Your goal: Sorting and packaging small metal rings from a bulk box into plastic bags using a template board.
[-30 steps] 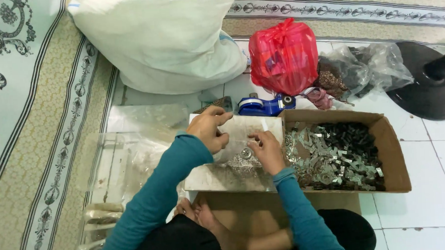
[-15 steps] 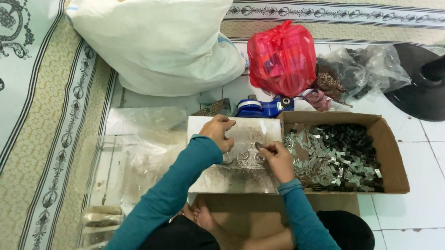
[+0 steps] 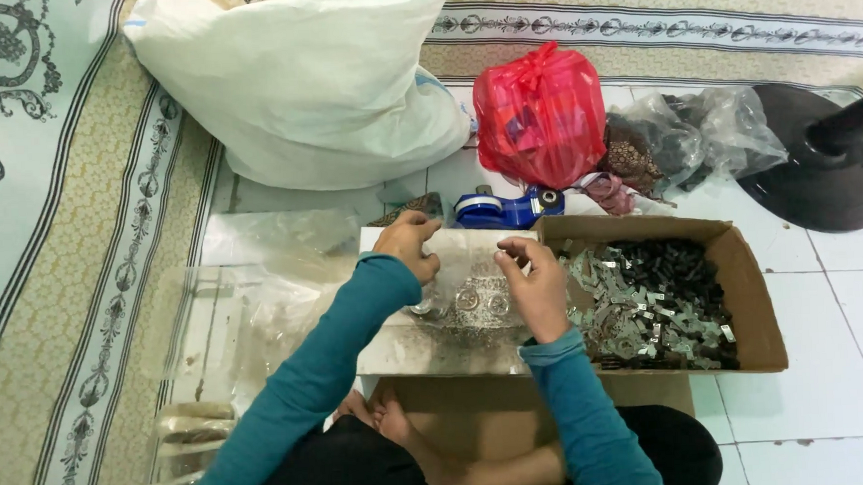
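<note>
I sit on the floor with a flat white board (image 3: 406, 336) in front of me. A few small round metal pieces (image 3: 468, 299) lie on it. My left hand (image 3: 407, 242) rests palm down near the board's far left corner, with its fingers curled toward those pieces. My right hand (image 3: 532, 285) hovers over the board's right side, thumb and fingers pinched together on what looks like a small metal piece. Just right of this hand is an open cardboard box (image 3: 759, 301) filled with several small metal and dark parts (image 3: 657, 296).
A large white sack (image 3: 308, 83) and a red plastic bag (image 3: 540, 112) stand behind the board. Between them lies a blue tape dispenser (image 3: 503, 208). Clear plastic bags (image 3: 698, 134) and a black round stand base (image 3: 816, 158) are at right. Clear plastic sheets (image 3: 258, 279) lie at left.
My right hand's fingertips have risen from the round pieces toward the board's far edge and pinched together. My left hand has shifted only slightly.
</note>
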